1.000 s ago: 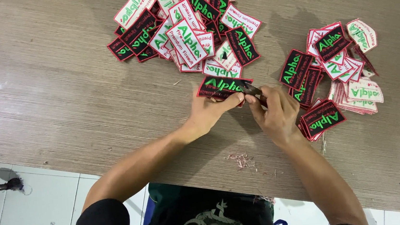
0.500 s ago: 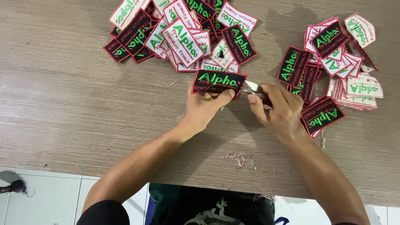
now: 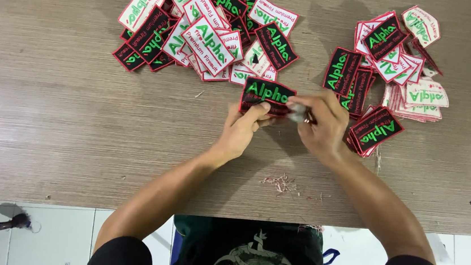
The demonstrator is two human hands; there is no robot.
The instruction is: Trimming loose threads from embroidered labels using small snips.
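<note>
- A black patch (image 3: pixel 265 93) with red border and green lettering sits at centre frame, lifted just off the wooden table (image 3: pixel 47 120). Its long axis runs left to right, tilted slightly down toward the right.
- The left hand (image 3: pixel 241 131) is closed on the patch's lower left edge, thumb on top. It lies below and left of the patch.
- The right hand (image 3: pixel 320 122) is closed around a small tool (image 3: pixel 297 112) at the patch's right end; the tool is blurred, kind not discernible. Both hands are equally near.
- A heap of patches (image 3: pixel 203 27) lies at upper centre, well apart from a second heap (image 3: pixel 395 73) at right.
- Thread scraps (image 3: pixel 278 183) lie near the table's lower edge.
</note>
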